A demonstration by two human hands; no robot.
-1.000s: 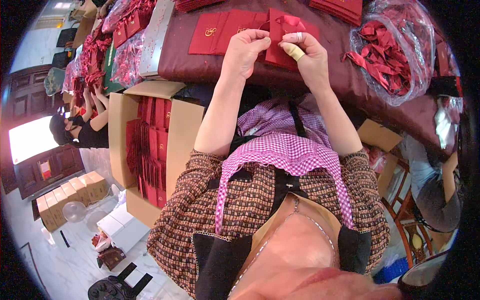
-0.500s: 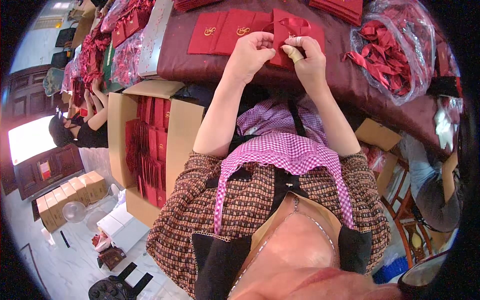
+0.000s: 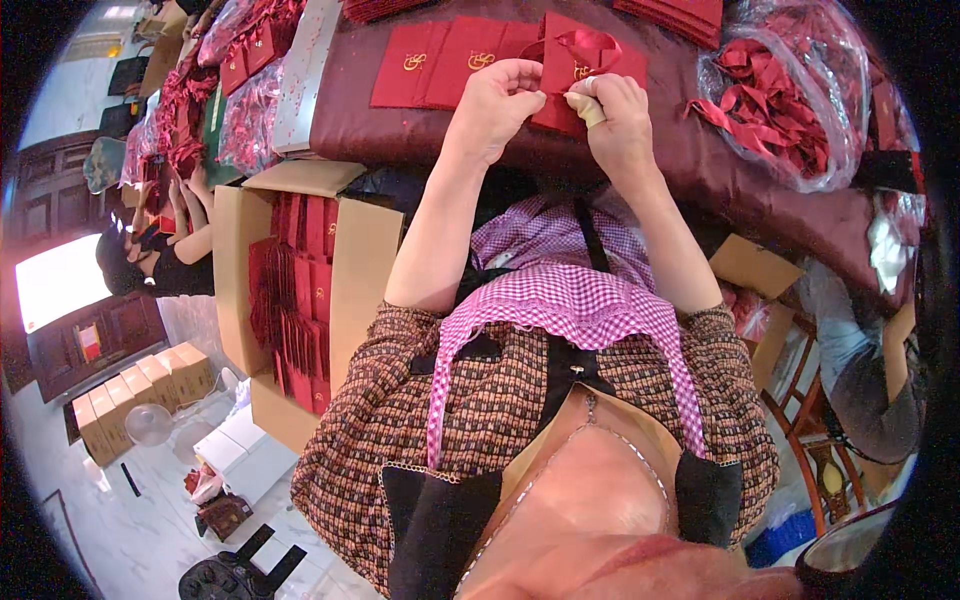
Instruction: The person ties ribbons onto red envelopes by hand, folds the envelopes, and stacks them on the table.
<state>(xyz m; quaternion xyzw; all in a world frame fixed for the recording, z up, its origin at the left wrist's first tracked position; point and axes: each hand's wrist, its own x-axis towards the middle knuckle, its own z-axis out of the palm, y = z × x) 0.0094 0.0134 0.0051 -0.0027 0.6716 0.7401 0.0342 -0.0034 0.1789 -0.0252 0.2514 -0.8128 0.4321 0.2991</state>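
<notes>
A red gift bag (image 3: 562,118) with a gold emblem lies in front of me on the table. From its top a glossy red ribbon (image 3: 592,40) loops up, and its two sides run down toward my hands. My left hand (image 3: 497,112) is closed at the bag's left edge, thumb and forefinger pinched at the ribbon. Over the bag's right side, my right hand (image 3: 618,118) is closed too, with pale covers on its fingers, pinching at the ribbon. The fingertips hide the exact grip. More red bags (image 3: 412,62) overlap just left.
Plastic bags of red ribbon (image 3: 775,110) lie on the table's right side. Stacked red pieces (image 3: 680,18) are at the far edge. An open carton (image 3: 235,270) of red bags stands below left. Another person (image 3: 180,255) works at far left; a wooden chair (image 3: 820,440) is right.
My right fingers have curled in more tightly, and my left hand has shifted slightly left. The bag stays at nearly the same place. The other person's hands have moved a little.
</notes>
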